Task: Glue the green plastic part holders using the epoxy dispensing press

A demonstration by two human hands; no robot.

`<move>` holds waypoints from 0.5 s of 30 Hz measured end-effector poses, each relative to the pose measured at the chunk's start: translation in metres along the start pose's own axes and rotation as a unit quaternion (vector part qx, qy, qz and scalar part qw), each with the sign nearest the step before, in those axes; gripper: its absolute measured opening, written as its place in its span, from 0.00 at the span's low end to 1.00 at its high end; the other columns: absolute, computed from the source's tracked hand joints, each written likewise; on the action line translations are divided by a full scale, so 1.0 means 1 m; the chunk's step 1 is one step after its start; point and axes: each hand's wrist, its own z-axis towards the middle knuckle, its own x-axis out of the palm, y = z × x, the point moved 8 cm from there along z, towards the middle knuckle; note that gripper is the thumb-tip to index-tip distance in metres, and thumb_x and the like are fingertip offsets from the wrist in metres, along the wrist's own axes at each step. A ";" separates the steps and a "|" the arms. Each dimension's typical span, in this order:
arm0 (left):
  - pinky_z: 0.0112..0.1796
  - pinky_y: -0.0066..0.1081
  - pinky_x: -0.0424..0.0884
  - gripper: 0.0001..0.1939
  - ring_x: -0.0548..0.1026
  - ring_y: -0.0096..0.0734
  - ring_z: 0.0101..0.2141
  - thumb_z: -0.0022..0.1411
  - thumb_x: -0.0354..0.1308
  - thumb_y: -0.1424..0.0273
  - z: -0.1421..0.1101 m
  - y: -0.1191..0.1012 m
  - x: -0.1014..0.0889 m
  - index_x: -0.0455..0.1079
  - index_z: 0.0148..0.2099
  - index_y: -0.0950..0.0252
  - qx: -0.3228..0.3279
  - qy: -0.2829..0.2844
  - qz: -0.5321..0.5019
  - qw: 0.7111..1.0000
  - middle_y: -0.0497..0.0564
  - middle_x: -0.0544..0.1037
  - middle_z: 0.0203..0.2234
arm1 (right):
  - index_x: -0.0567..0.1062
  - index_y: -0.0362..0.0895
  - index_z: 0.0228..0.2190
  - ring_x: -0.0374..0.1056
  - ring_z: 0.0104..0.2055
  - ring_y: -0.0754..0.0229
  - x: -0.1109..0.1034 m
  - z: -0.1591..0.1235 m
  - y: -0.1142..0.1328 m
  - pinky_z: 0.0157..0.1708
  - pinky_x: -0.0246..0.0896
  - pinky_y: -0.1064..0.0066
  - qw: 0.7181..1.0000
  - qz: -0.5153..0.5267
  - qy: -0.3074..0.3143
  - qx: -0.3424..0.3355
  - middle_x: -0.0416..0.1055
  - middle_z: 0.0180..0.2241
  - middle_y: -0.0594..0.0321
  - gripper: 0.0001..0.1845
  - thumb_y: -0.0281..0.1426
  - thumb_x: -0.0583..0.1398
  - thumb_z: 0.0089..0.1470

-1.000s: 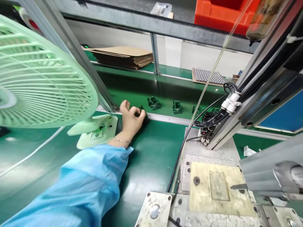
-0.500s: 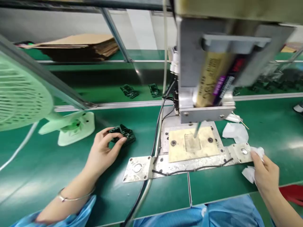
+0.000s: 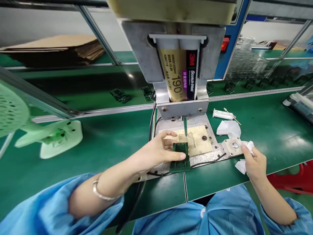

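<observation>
My left hand (image 3: 158,150) grips a dark green plastic housing (image 3: 180,161) between thumb and fingers, tilted over the near edge of the cream fixture plate (image 3: 200,147). Above that plate hangs the thin green nozzle (image 3: 185,126) of a dispenser, which carries a gold and black Scotch-Weld adhesive cartridge (image 3: 179,71). On the right, my right hand (image 3: 255,163) is closed around a crumpled white tissue (image 3: 249,146), beside a round metal button (image 3: 235,145) on the fixture's right end. The left end of the metal base is partly hidden by my left arm.
A white tissue (image 3: 229,129), a small white tube (image 3: 223,114) and a cotton swab (image 3: 232,116) lie right of the fixture. Several dark green parts (image 3: 120,95) sit on the channel behind. A green fan (image 3: 61,138) stands left; a red stool (image 3: 293,179) is at lower right.
My left hand has picked up the green housing from the left of the table and carried it right to the fixture. The view has shifted right. My right hand stays by the button with the tissue.
</observation>
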 end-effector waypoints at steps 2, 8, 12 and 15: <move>0.36 0.39 0.79 0.37 0.81 0.49 0.41 0.33 0.81 0.66 0.013 -0.004 0.008 0.67 0.45 0.59 0.023 0.001 -0.004 1.000 0.56 0.80 0.41 | 0.61 0.47 0.15 0.53 0.21 0.64 0.001 0.000 0.001 0.21 0.46 0.70 1.000 0.004 0.004 -0.002 0.55 0.15 0.69 0.28 0.54 0.60 0.50; 0.50 0.48 0.77 0.40 0.80 0.48 0.44 0.38 0.79 0.64 0.034 -0.015 0.013 0.63 0.52 0.58 0.141 0.004 0.035 0.989 0.54 0.78 0.43 | 0.63 0.46 0.14 0.53 0.21 0.63 0.002 0.001 0.007 0.22 0.48 0.70 1.000 0.014 0.003 -0.006 0.56 0.16 0.68 0.28 0.54 0.60 0.50; 0.61 0.50 0.68 0.39 0.76 0.51 0.54 0.44 0.76 0.59 0.030 -0.017 0.016 0.65 0.56 0.57 0.213 -0.023 0.126 0.968 0.56 0.77 0.50 | 0.64 0.46 0.15 0.54 0.21 0.63 0.001 0.000 0.007 0.22 0.48 0.70 1.000 0.019 0.004 0.000 0.57 0.16 0.68 0.27 0.53 0.61 0.49; 0.61 0.51 0.68 0.53 0.67 0.59 0.62 0.37 0.78 0.53 0.018 -0.016 0.006 0.61 0.64 0.55 0.204 -0.060 0.193 0.958 0.60 0.70 0.60 | 0.67 0.45 0.16 0.55 0.22 0.62 -0.001 0.000 0.002 0.22 0.50 0.70 0.999 0.027 0.005 0.023 0.59 0.16 0.67 0.27 0.55 0.62 0.47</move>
